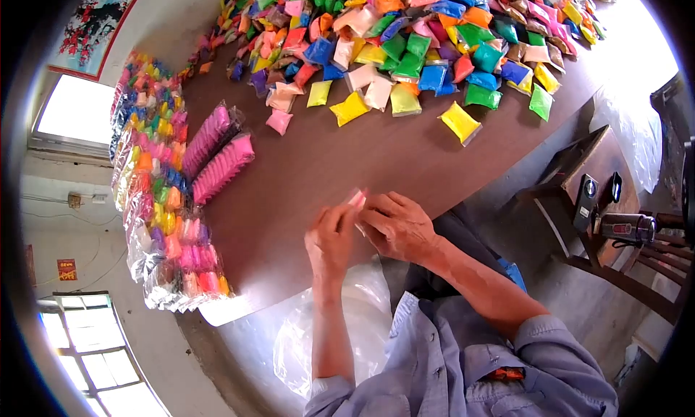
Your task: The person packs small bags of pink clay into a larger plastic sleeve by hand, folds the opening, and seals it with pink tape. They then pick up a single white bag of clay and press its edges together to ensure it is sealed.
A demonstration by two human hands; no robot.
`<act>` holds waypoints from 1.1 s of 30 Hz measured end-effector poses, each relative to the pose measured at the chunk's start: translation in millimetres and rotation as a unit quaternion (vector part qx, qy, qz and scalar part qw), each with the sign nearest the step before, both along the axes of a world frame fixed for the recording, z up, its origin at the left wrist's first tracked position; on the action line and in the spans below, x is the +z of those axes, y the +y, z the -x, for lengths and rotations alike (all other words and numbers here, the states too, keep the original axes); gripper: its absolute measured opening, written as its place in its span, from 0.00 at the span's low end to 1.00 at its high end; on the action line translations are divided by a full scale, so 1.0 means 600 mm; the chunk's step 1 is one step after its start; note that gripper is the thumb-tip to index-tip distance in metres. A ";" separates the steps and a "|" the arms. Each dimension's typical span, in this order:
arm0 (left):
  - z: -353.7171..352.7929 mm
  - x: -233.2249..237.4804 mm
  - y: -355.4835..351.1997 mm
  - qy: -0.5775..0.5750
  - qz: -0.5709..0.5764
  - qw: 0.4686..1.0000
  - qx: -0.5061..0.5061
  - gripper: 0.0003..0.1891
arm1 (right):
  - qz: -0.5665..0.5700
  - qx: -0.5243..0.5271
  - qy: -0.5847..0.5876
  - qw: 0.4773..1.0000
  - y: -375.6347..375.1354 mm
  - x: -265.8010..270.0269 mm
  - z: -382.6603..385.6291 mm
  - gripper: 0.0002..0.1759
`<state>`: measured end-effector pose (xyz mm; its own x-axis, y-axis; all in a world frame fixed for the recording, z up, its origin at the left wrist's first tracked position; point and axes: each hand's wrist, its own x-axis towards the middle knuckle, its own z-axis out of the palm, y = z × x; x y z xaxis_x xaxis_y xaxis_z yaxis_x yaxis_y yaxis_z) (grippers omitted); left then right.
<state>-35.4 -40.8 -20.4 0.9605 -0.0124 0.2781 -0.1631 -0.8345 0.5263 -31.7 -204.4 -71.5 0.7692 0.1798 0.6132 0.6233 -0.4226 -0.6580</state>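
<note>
The left hand and right hand both grasp a small, pink, plastic-looking packet by the fingertips, above the smooth brown surface near its six-o'clock edge. With so little gripped, it could slip and drop; uneven pulling could tear it. Its visible end points roughly towards twelve o'clock; fingers hide its long axis.

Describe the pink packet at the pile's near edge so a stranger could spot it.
On the brown table, find the big packet pile. At its near edge, toward the two long pink stacks, lies the pink packet, pinker than the peach ones just behind it.
</note>
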 end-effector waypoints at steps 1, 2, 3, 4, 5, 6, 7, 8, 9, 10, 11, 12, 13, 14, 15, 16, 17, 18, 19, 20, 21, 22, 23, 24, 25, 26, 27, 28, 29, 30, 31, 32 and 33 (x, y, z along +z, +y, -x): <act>0.005 0.000 -0.003 0.011 0.011 1.000 -0.011 0.04 | 0.000 0.000 -0.005 1.000 0.000 0.003 -0.001 0.11; 0.005 -0.001 0.001 0.011 0.011 1.000 -0.007 0.04 | 0.001 0.000 -0.011 1.000 0.001 0.005 -0.002 0.10; 0.000 -0.002 0.003 0.021 -0.002 1.000 -0.010 0.04 | 0.001 0.003 -0.012 1.000 0.003 0.005 -0.002 0.10; -0.005 -0.004 0.006 0.031 -0.016 0.999 -0.013 0.04 | 0.000 0.001 -0.013 1.000 0.004 0.004 -0.002 0.11; -0.011 -0.008 0.011 0.030 -0.015 0.999 -0.011 0.04 | -0.001 -0.003 -0.015 1.000 0.004 0.004 -0.003 0.11; -0.018 -0.017 0.021 0.028 -0.032 0.999 0.000 0.04 | -0.001 -0.002 -0.016 1.000 0.001 0.003 -0.003 0.11; -0.025 -0.023 0.029 0.027 -0.048 0.998 0.011 0.05 | 0.008 0.009 -0.006 1.000 -0.002 0.002 -0.003 0.11; -0.030 -0.027 0.038 0.027 -0.048 0.998 0.010 0.05 | 0.016 0.019 0.004 1.000 -0.003 0.000 -0.002 0.10; -0.036 -0.028 0.046 0.034 -0.032 0.999 0.021 0.05 | 0.015 0.018 0.004 1.000 -0.003 -0.001 -0.002 0.10; -0.041 -0.031 0.049 0.041 -0.016 0.999 0.030 0.06 | 0.011 0.017 0.003 1.000 -0.003 -0.003 -0.002 0.10; -0.039 -0.024 0.043 0.042 -0.016 0.999 0.025 0.06 | 0.007 0.015 0.004 1.000 -0.003 -0.004 -0.001 0.10; -0.033 -0.016 0.039 0.044 0.003 0.999 0.023 0.05 | 0.007 0.011 0.006 1.000 -0.003 -0.004 0.000 0.10; -0.028 -0.006 0.033 0.047 0.022 0.998 0.021 0.05 | 0.007 0.007 0.004 1.000 -0.003 -0.002 0.000 0.10; -0.024 0.003 0.024 0.049 0.023 0.998 0.020 0.05 | 0.008 0.006 0.001 1.000 -0.002 -0.001 0.000 0.10; -0.018 0.012 0.011 0.049 0.030 0.998 0.000 0.05 | 0.008 0.006 0.004 1.000 -0.001 -0.001 0.000 0.10; -0.012 0.015 0.005 0.047 0.037 0.998 -0.017 0.05 | 0.004 0.000 -0.007 1.000 0.000 0.001 0.000 0.10; -0.011 0.013 0.004 0.047 0.037 0.998 -0.014 0.05 | 0.000 -0.006 -0.020 1.000 0.002 0.002 -0.002 0.10; -0.014 0.008 0.005 0.034 0.025 0.999 -0.020 0.05 | 0.000 -0.003 -0.022 1.000 0.003 0.002 -0.003 0.10; -0.017 0.003 0.006 0.022 0.013 0.999 -0.028 0.05 | 0.001 -0.001 -0.019 1.000 0.003 0.002 -0.004 0.10; -0.020 -0.012 0.017 0.020 0.014 0.999 -0.028 0.05 | 0.002 0.000 -0.016 1.000 0.002 0.001 -0.004 0.11; -0.026 -0.028 0.034 0.023 0.010 1.000 0.004 0.05 | 0.003 -0.001 -0.017 1.000 0.001 0.001 -0.004 0.11; -0.028 -0.041 0.049 0.026 0.006 0.999 0.034 0.06 | 0.003 0.006 -0.006 1.000 -0.001 -0.001 -0.002 0.09; -0.027 -0.037 0.056 0.026 0.007 0.999 0.032 0.06 | 0.003 0.013 0.005 1.000 -0.002 -0.002 0.000 0.08; -0.026 -0.032 0.063 0.047 0.027 0.997 0.050 0.06 | 0.003 0.011 0.005 1.000 -0.003 -0.002 -0.001 0.08; -0.022 -0.027 0.067 0.069 0.046 0.994 0.069 0.06 | 0.010 0.009 0.017 1.000 -0.001 -0.003 0.000 0.08; -0.013 -0.020 0.064 0.070 0.044 0.994 0.068 0.06 | 0.015 0.009 0.030 0.999 0.001 -0.002 0.001 0.08; -0.003 -0.013 0.057 0.079 0.064 0.992 0.079 0.06 | 0.014 0.008 0.030 0.999 0.002 -0.001 0.000 0.08; 0.007 -0.012 0.050 0.088 0.084 0.988 0.091 0.06 | 0.012 0.000 0.027 1.000 0.002 0.002 -0.002 0.08; 0.017 -0.019 0.043 0.090 0.084 0.988 0.092 0.06 | 0.011 -0.007 0.025 1.000 0.003 0.004 -0.001 0.08; 0.027 -0.028 0.036 0.056 0.087 0.993 0.059 0.06 | 0.011 -0.005 0.026 1.000 0.004 0.004 0.000 0.08; 0.032 -0.036 0.034 0.019 0.090 0.995 0.027 0.06 | 0.008 -0.009 0.031 0.999 0.005 0.005 0.000 0.07; 0.033 -0.043 0.036 0.018 0.090 0.995 0.030 0.06 | 0.004 -0.012 0.035 0.999 0.006 0.006 0.000 0.07; 0.031 -0.051 0.038 0.011 0.078 0.996 0.042 0.05 | 0.005 -0.010 0.034 0.999 0.005 0.009 0.000 0.07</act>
